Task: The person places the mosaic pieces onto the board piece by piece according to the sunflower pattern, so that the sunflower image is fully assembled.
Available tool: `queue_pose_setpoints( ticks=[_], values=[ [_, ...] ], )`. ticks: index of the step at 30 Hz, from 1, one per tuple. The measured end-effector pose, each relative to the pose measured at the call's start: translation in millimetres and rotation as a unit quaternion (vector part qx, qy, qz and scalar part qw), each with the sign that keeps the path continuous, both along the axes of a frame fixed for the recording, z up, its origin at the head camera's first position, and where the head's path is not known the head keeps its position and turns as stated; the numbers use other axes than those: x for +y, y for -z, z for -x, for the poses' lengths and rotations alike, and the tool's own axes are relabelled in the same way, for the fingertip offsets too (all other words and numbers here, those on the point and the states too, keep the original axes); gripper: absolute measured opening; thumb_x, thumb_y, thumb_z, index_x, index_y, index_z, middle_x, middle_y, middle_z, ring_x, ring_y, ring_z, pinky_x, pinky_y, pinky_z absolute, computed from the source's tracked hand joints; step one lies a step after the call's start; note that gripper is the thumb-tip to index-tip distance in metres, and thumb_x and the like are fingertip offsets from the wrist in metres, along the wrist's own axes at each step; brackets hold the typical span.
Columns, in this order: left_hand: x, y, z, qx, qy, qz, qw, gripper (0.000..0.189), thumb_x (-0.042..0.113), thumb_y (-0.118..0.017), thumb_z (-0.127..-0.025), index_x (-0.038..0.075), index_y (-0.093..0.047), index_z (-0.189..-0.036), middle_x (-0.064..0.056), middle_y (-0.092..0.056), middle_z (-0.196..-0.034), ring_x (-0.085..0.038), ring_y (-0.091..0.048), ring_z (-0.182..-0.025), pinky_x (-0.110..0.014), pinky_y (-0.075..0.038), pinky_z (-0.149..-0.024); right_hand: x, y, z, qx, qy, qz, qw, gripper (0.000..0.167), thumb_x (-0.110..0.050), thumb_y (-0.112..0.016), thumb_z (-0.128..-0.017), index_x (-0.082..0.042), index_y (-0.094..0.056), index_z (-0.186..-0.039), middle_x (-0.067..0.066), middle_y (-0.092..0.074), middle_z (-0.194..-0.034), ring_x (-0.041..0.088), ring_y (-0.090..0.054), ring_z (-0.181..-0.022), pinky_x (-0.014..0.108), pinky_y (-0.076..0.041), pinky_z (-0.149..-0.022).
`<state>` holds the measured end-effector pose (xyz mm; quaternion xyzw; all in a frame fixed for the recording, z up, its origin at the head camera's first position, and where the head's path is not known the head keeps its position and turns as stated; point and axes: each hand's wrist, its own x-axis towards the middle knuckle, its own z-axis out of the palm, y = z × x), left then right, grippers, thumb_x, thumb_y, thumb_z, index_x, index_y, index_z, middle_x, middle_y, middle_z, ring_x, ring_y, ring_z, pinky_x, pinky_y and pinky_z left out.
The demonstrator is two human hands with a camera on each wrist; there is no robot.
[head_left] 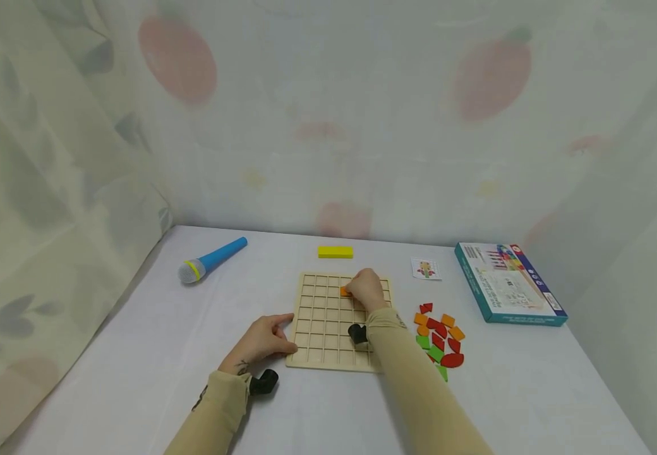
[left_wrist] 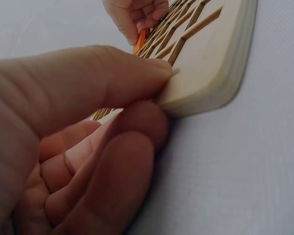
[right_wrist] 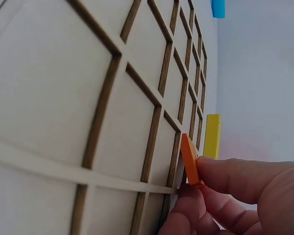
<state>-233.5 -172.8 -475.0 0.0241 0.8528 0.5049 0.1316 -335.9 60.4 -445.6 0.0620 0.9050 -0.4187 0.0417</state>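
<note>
A pale wooden grid board, ridged into square cells, lies flat on the white table. My left hand grips its near left edge; in the left wrist view the thumb presses on the top face and a finger is against the side. Over the far part of the board is my right hand, pinching a small orange square tile between thumb and fingers. The right wrist view shows that tile tilted on edge, right at the ridges of a cell.
Loose red, orange and green tiles lie right of the board. Behind it are a yellow block and a small picture card. A blue toy microphone lies at back left, a flat game box at back right.
</note>
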Motion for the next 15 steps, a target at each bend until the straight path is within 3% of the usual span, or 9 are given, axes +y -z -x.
queue_pose_setpoints(
  ticks=[8,15],
  values=[
    [0.2,0.6,0.0,-0.002,-0.008,0.013,0.9999,0.077,0.014,-0.082,-0.065,0.007,-0.049,-0.134,-0.004,-0.058,-0.062,-0.011,-0.047,-0.050,-0.026,-0.040,-0.049,-2.6,0.4,0.4,0.009,-0.009,-0.064,0.9979,0.010,-0.012,-0.068,-0.077,-0.003,-0.066,-0.075,0.009,-0.063,-0.078,0.021,-0.054,-0.066,0.032,-0.043,-0.058],
    [-0.5,1.8,1.1,-0.004,-0.002,0.003,1.0000,0.078,0.014,-0.082,-0.065,0.006,-0.048,-0.135,-0.004,-0.059,-0.063,-0.012,-0.048,-0.050,-0.026,-0.041,-0.049,37.5,-22.5,-0.3,-0.006,-0.004,-0.106,0.9943,0.012,-0.008,-0.057,-0.082,-0.003,-0.067,-0.085,0.010,-0.065,-0.089,0.020,-0.056,-0.072,0.031,-0.043,-0.055]
  ],
)
